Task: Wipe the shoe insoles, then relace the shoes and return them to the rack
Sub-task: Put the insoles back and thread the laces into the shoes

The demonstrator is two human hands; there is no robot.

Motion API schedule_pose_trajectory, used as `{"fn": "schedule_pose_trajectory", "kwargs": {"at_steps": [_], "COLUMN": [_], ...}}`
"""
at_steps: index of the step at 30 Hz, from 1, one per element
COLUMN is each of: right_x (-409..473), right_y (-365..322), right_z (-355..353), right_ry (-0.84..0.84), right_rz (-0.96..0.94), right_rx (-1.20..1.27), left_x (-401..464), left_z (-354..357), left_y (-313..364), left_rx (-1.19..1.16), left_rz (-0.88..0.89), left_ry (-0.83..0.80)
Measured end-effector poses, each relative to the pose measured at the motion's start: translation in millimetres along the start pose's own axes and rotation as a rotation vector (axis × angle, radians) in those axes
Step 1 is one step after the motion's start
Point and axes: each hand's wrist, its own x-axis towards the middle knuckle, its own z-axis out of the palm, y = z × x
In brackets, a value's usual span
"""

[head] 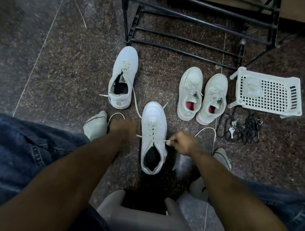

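Observation:
A white sneaker (153,134) stands on the floor between my feet, toe pointing away, with a dark insole inside. My right hand (184,143) pinches the right end of its white lace (207,131) beside the eyelets. My left hand (123,128), blurred, grips the left lace end, which loops out to the left. Its mate (122,77) stands further away to the left, loosely laced, one lace trailing toward the near shoe. A second white pair with red insoles (202,96) sits laced at the right. The black metal shoe rack (194,20) stands behind the shoes.
A white perforated plastic basket (267,93) lies on the floor at the right with a crumpled cloth on it. Dark laces and keys (239,129) lie just in front of it. My socked feet flank the near shoe; a grey stool edge (143,218) is beneath me.

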Motion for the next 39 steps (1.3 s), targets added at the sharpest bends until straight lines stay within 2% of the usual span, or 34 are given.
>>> {"fn": "schedule_pose_trajectory", "kwargs": {"at_steps": [2,4,6,7,9,11,13,16,18,20,22,24,28,30,32,34,36,39], "right_x": [-1.2,-2.3,-6.9,-10.1,-16.5,-15.4,-11.4,-6.5,-3.1,1.6,5.4,8.0,10.3,9.0,8.7,8.3,8.3,9.4], "right_y": [9.5,13.3,11.8,10.5,6.6,0.4,-8.7,-26.8,-37.6,-45.2,-48.8,-45.6,-29.0,-26.1,-27.2,-31.8,-36.6,-40.8], "right_z": [-3.6,-4.7,-7.0,-8.4,-11.2,-10.9,-8.1,-3.0,1.4,5.5,6.1,5.2,14.5,19.2,18.1,10.5,0.7,-13.5], "right_ry": [-0.046,-0.066,-0.068,-0.064,-0.051,-0.001,0.079,0.156,0.149,0.139,0.157,0.214,0.297,0.291,0.262,0.208,0.163,0.139], "right_rz": [-0.004,0.006,0.028,0.056,0.108,0.125,0.125,0.067,0.059,0.106,0.145,0.181,0.324,0.357,0.343,0.301,0.270,0.223], "right_rx": [-0.014,0.071,0.293,0.454,0.807,1.103,1.364,1.626,1.768,1.871,1.905,1.872,1.824,1.880,1.965,2.055,2.101,2.083], "left_x": [3.5,7.1,6.7,6.0,2.5,3.8,7.1,7.4,7.5,5.8,6.8,10.2,15.4,13.9,11.4,10.0,5.2,2.4], "left_z": [-7.5,-15.0,-23.3,-27.9,-34.0,-30.3,-19.7,-10.7,-2.8,4.9,14.2,23.6,35.2,40.3,42.3,41.9,36.1,31.8], "left_y": [-8.1,-10.1,-7.3,-6.8,-5.0,-0.8,14.6,44.0,59.8,69.7,71.3,66.5,55.7,61.2,68.3,71.4,71.4,70.9], "left_rx": [-0.021,-0.161,-0.488,-0.763,-1.315,-1.724,-2.022,-2.506,-2.639,-2.606,-2.420,-2.236,-2.032,-1.880,-1.697,-1.364,-1.073,-1.045], "left_rz": [-0.056,-0.057,-0.064,-0.077,-0.114,-0.141,-0.180,-0.322,-0.422,-0.440,-0.406,-0.410,-0.391,-0.299,-0.086,0.106,0.154,0.138], "left_ry": [-0.140,-0.264,-0.348,-0.355,-0.301,-0.294,-0.298,-0.164,-0.090,-0.073,-0.075,-0.039,0.006,0.052,0.095,0.049,-0.035,-0.054]}}
